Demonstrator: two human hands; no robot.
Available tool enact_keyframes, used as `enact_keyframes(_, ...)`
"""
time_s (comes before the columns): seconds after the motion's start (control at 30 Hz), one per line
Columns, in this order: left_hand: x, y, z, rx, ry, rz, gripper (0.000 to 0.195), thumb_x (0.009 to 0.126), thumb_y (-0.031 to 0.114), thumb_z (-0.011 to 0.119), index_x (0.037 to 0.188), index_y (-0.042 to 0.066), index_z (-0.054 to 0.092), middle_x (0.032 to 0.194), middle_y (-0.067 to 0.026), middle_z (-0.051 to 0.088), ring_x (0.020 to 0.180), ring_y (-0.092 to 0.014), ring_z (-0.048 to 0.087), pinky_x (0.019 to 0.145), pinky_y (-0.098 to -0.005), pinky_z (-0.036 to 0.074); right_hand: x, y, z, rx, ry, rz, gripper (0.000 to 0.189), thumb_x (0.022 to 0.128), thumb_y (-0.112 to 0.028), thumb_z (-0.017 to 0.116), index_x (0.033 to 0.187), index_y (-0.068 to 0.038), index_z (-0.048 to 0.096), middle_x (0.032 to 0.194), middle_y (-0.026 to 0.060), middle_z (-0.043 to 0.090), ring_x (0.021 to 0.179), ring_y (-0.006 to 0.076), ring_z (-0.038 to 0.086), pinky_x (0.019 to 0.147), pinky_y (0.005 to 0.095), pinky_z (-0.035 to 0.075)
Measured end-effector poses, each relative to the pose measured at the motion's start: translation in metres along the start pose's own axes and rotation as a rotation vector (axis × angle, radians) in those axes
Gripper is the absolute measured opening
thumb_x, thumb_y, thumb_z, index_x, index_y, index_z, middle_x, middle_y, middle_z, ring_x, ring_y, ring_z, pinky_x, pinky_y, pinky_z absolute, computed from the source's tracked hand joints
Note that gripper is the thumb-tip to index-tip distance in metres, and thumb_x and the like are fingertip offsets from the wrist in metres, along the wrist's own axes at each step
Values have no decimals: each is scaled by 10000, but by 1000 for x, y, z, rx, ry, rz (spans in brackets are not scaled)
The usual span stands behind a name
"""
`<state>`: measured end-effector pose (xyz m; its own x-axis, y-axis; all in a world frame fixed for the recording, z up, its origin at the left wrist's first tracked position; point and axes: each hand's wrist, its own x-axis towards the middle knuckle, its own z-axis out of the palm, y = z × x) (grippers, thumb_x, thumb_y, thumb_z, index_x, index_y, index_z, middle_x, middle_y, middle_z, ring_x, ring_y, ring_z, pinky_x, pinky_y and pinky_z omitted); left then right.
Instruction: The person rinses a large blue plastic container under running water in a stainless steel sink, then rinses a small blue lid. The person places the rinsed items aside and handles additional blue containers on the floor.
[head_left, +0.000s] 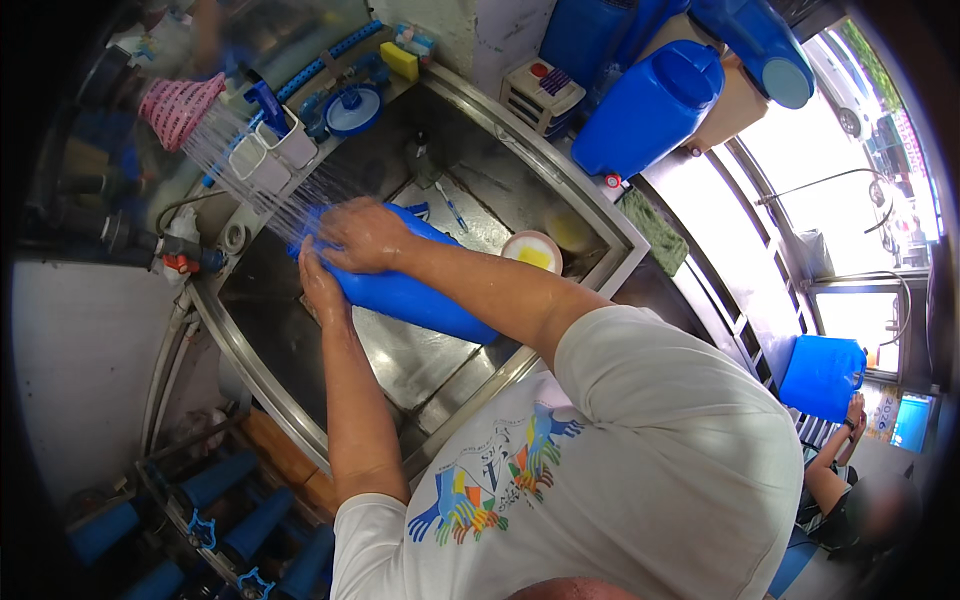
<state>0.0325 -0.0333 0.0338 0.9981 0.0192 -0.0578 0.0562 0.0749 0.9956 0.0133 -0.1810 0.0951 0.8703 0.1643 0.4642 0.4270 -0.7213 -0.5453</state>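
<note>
A blue plastic jug (420, 296) lies slanting in a stainless steel sink (480, 217), under water spraying from an outlet wrapped in pink printed cloth (182, 111). At the jug's wet upper end, my left hand (324, 285) rests against its side. My right hand (364, 234) lies over the top of the same end, its fingers blurred and partly behind the spray. Whether the fingers grip anything small there cannot be told. A bowl with suds and a yellow sponge (532, 253), a toothbrush (452, 208) and a dark bottle (422, 159) are in the sink beyond the jug.
White holders (271, 154), a blue lid (353, 109) and a yellow sponge (399, 61) line the back ledge. A valve with an orange handle (180, 263) is at left. Blue jugs (649, 105) and a green cloth (654, 229) stand right. Another person (832, 480) is at far right.
</note>
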Motion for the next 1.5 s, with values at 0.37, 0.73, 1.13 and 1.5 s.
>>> enact_keyframes(0.37, -7, -17, -3, 407, 93, 243, 451, 1019, 242, 369, 1300, -57, 558, 1331, -217, 571, 1238, -310, 538, 1077, -396, 390, -5, 8, 10, -53, 57, -65, 318, 817, -367, 636, 977, -114, 744, 1020, 119, 693, 958, 331, 653, 891, 469, 485)
enact_keyframes(0.73, -23, -11, -2, 31, -12, 86, 462, 950, 200, 541, 1356, -19, 519, 1270, -183, 605, 1193, -251, 568, 1024, -344, 432, 24, 2, 2, -139, -355, 71, 444, 886, -430, 597, 1182, -115, 700, 1262, 156, 647, 1171, 354, 599, 986, 458, 465)
enact_keyframes(1.13, -108, 31, -7, 700, -331, 382, 606, 740, 269, 863, 1271, 80, 639, 1191, -129, 648, 1043, -252, 636, 924, -343, 501, 9, 48, -13, 11, -814, 491, 706, 817, -447, 722, 1301, 48, 584, 1223, 273, 641, 1130, 350, 633, 975, 400, 485)
enact_keyframes(1.5, -94, -131, -111, 50, 188, -762, 929, 896, 749, 463, 1492, 46, 352, 1452, -192, 453, 1218, -323, 530, 989, -424, 426, -51, 2, -106, 606, -623, 606, 590, 789, -210, 796, 1261, 54, 563, 1016, 109, 684, 836, 155, 632, 734, 283, 511)
